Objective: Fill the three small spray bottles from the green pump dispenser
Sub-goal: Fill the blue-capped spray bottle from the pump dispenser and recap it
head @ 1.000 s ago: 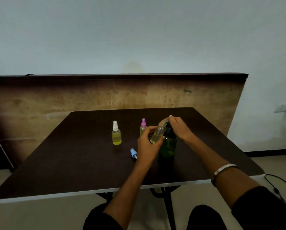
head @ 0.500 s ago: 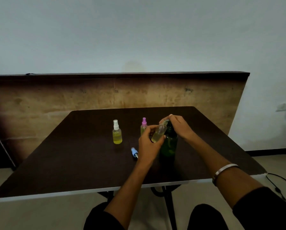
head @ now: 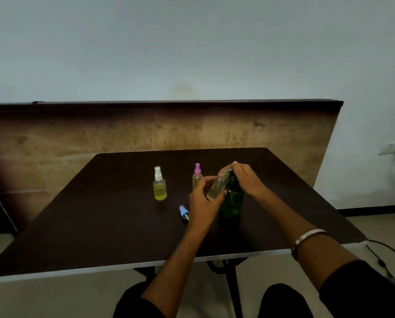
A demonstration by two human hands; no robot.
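My left hand [head: 202,203] grips a small clear uncapped spray bottle [head: 216,188], tilted, its mouth up against the spout of the green pump dispenser [head: 232,200]. The bottle holds some pale yellow liquid. My right hand [head: 244,177] rests on top of the dispenser's pump head, fingers curled over it. A white-capped bottle [head: 160,185] with yellow liquid stands at the left. A pink-capped bottle [head: 197,177] stands just behind my left hand. A blue spray cap [head: 184,211] lies on the dark table [head: 100,221].
A wooden board [head: 77,138] leans along the wall behind the table. A black cable [head: 384,258] hangs off the table's right corner. The table's white front edge runs close to my knees.
Both hands stay at the dispenser with the clear bottle under the spout; the bottle and the hands have barely shifted. The camera view moved slightly.
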